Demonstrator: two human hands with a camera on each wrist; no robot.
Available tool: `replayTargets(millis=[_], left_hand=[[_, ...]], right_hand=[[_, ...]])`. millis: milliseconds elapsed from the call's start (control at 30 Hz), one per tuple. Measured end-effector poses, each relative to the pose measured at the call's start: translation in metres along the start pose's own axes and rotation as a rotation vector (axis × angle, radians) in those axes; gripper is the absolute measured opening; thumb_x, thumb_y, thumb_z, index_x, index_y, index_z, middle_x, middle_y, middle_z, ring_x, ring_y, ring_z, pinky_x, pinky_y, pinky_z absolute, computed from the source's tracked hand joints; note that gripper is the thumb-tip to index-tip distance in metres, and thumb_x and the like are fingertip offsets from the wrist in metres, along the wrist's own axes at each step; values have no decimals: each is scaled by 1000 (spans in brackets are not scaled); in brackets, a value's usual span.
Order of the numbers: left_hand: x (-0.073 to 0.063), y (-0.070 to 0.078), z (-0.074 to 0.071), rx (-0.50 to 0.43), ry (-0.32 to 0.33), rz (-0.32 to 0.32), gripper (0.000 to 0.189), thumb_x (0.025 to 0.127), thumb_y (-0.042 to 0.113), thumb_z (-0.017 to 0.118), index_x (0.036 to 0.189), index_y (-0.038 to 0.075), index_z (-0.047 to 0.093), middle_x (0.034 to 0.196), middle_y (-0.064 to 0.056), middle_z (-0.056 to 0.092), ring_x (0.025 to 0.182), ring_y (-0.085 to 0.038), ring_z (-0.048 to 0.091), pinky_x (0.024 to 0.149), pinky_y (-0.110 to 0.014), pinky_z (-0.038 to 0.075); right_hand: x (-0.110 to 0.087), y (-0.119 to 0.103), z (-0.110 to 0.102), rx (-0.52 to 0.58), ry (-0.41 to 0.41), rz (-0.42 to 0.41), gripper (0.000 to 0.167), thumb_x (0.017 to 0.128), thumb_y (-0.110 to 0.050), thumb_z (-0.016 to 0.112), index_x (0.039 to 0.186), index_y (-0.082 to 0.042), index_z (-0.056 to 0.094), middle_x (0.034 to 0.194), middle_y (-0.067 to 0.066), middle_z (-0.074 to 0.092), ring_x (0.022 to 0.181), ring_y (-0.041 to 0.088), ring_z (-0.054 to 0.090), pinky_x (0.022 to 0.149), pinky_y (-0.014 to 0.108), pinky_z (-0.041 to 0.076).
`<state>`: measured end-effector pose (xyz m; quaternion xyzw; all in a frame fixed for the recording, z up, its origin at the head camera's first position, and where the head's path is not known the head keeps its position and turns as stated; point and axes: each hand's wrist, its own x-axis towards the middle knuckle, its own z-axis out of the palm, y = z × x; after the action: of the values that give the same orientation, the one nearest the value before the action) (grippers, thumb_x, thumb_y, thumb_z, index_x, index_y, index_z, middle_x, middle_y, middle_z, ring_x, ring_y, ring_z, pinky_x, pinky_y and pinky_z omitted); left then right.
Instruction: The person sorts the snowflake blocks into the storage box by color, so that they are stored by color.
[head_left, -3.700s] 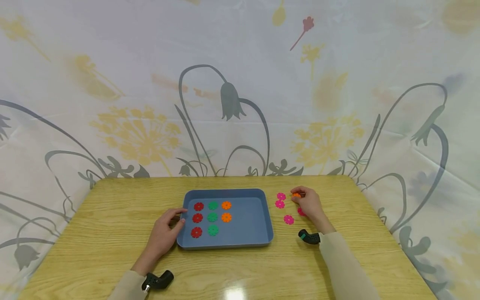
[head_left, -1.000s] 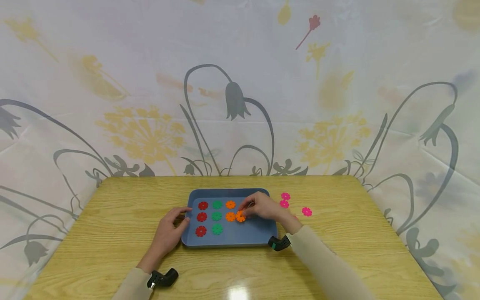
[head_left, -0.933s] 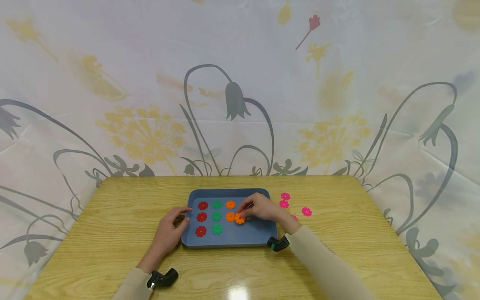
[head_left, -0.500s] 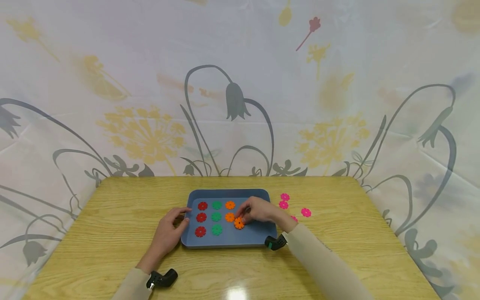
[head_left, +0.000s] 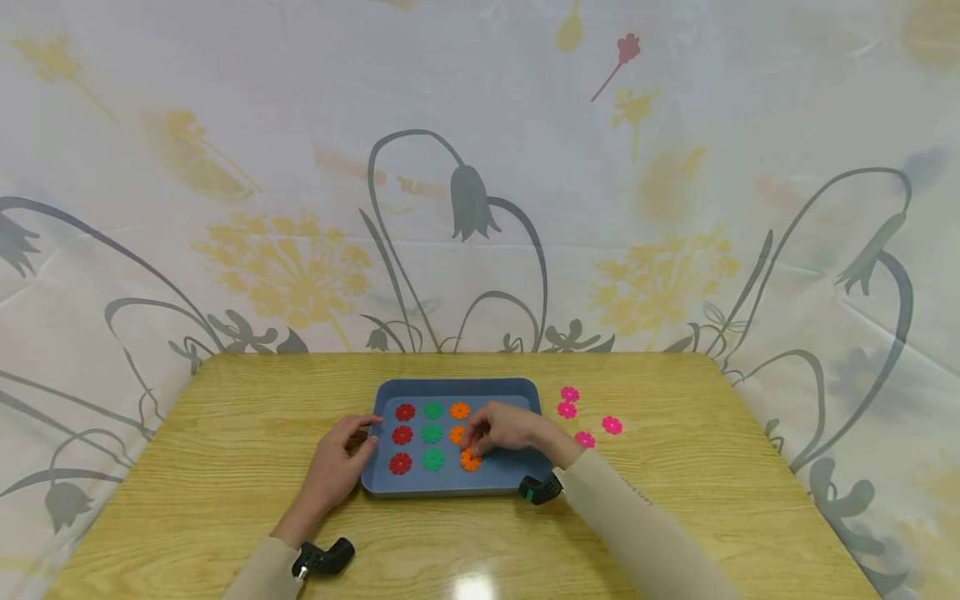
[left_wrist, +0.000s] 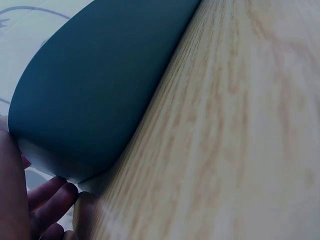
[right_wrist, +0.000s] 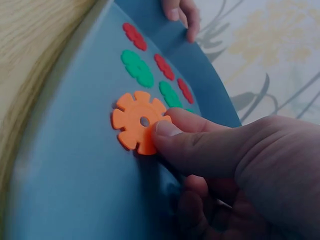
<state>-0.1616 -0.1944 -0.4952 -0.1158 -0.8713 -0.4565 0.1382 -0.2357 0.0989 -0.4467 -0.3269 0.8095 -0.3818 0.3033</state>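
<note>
My right hand (head_left: 504, 427) pinches an orange flower-shaped disc (right_wrist: 136, 120) between thumb and forefinger, tilted close over the floor of the blue-grey tray (head_left: 510, 482). Two more orange discs (head_left: 459, 411) lie behind it in the same column, one partly covered by my fingers. Left of them are a column of green flower discs (head_left: 432, 434) and a column of red ones (head_left: 402, 435). My left hand (head_left: 335, 462) holds the tray's left wall. Its fingertips (right_wrist: 191, 20) reach over the rim, while other fingers (left_wrist: 52, 200) bend against the outside.
Several pink flower discs (head_left: 567, 409) lie on the wooden table (head_left: 637, 383) right of the tray. A black wrist camera (head_left: 542, 489) sits at the right wrist, over the tray's front right corner. A patterned cloth (head_left: 480, 275) hangs behind the table.
My right hand brought an orange disc from the table right of the tray into it, then moved it toward the tray's front, beside the front green disc. The left hand kept its place on the tray.
</note>
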Motion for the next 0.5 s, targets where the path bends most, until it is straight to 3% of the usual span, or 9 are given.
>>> replayTargets(millis=[500], left_hand=[[0, 1, 0, 11, 10, 19, 26, 89, 11, 61, 115, 13, 63, 108, 0, 61, 86, -13, 58, 72, -30, 48]], right_hand=[[4, -1, 2, -63, 30, 69, 5, 84, -7, 67, 89, -10, 66, 78, -2, 61, 69, 13, 54, 66, 26, 43]])
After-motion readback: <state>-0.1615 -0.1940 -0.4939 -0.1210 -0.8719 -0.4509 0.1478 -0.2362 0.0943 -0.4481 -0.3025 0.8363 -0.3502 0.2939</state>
